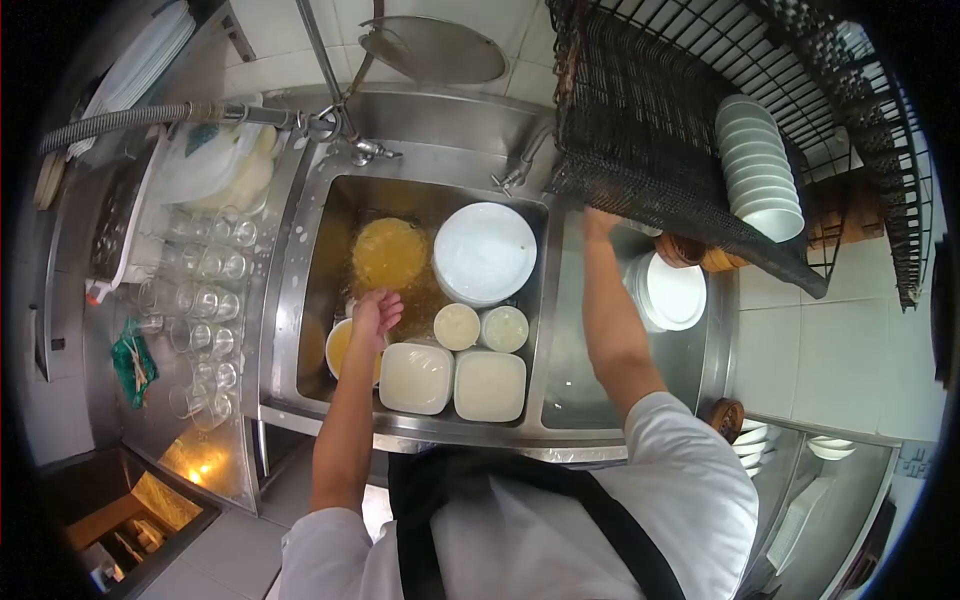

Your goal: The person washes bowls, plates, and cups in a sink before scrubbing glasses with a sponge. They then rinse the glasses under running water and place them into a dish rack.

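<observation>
Steel double sink (547, 310), divider running front to back between basins. Left hand (375, 315) is over the left basin (430, 187), at the near edge of a round yellow-looking dish (389, 253); fingers slightly apart, loosely curled, contact with the dish can't be told. Left forearm crosses the front rim and covers part of a bowl (340, 345). White plate stack (485, 252) sits right of the yellow dish, near the divider, narrow strip of brownish water between them. Front edge is tight: two squarish bowls (416, 378) side by side along the rim, two small round bowls (457, 327) just behind them. Right arm spans the right basin (580, 400); right hand (600, 222) goes under the edge of the black mesh (650, 130), fingers hidden, can't tell their state. White stack (675, 292) stands right of that forearm, near the side wall. Widest stretch of water is the right basin's near half. Glasses (205, 290) line the counter (160, 412), left of the sink.
</observation>
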A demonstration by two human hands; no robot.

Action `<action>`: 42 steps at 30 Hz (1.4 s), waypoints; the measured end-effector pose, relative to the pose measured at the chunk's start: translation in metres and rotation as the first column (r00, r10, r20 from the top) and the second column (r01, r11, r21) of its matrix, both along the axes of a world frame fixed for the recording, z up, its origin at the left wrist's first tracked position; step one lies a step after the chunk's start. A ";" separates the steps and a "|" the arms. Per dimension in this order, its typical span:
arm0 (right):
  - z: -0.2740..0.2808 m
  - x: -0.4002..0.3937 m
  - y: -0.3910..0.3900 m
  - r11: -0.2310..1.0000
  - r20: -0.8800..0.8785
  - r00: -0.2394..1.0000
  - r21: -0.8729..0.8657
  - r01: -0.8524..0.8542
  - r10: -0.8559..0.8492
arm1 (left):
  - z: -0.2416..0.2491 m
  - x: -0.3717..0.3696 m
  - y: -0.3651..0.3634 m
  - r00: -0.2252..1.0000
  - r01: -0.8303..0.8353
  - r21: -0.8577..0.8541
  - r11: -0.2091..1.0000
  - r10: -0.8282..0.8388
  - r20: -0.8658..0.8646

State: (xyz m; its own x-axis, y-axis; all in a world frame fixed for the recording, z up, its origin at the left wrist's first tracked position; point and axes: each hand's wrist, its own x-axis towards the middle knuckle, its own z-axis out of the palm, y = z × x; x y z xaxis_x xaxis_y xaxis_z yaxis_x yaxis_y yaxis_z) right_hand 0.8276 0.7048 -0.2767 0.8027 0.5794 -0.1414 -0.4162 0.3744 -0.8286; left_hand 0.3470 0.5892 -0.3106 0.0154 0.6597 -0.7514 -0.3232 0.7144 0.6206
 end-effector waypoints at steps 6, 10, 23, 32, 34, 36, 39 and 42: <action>0.026 -0.016 -0.010 0.981 -0.088 0.983 0.129 -0.147 0.159 | -0.002 0.007 -0.019 0.997 0.009 0.017 1.000 -0.010 0.078; 0.024 -0.019 0.003 0.962 0.049 0.962 -0.056 -0.267 0.270 | 0.011 0.021 -0.023 0.996 0.030 0.021 0.999 -0.032 0.089; -0.067 -0.153 0.036 0.894 -0.653 0.640 0.136 -0.427 0.405 | 0.021 0.055 -0.048 0.983 0.025 0.058 0.998 -0.036 0.181; -0.024 -0.178 0.051 0.800 0.188 0.962 -0.598 -0.047 0.198 | -0.042 0.008 -0.006 0.992 -0.084 0.047 0.995 0.088 -0.090; -0.034 -0.179 0.057 0.789 0.391 0.905 -0.603 0.116 0.167 | -0.081 0.009 0.012 0.955 0.063 0.086 0.994 -0.036 -0.293; -0.047 -0.168 0.061 0.790 0.510 0.838 -0.588 0.174 0.195 | -0.108 0.015 0.026 0.798 0.306 0.075 0.949 -0.213 -0.564; -0.035 -0.160 0.047 0.788 0.467 0.803 -0.615 -0.006 0.370 | -0.113 0.021 0.035 0.498 0.689 -0.025 0.724 -0.498 -0.710; -0.014 -0.140 -0.030 0.801 0.732 0.433 -0.597 0.038 0.525 | -0.139 0.021 0.046 0.103 0.905 -0.241 0.352 -0.728 -0.677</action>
State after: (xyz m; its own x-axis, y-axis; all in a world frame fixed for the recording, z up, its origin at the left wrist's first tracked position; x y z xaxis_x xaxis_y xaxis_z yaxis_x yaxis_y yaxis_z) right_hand 0.6875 0.6751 -0.2911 0.4972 0.8453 0.1956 0.5802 -0.1564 -0.7993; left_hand 0.3682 0.6350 -0.4493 0.2875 0.6626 -0.6916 0.8695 0.1222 0.4785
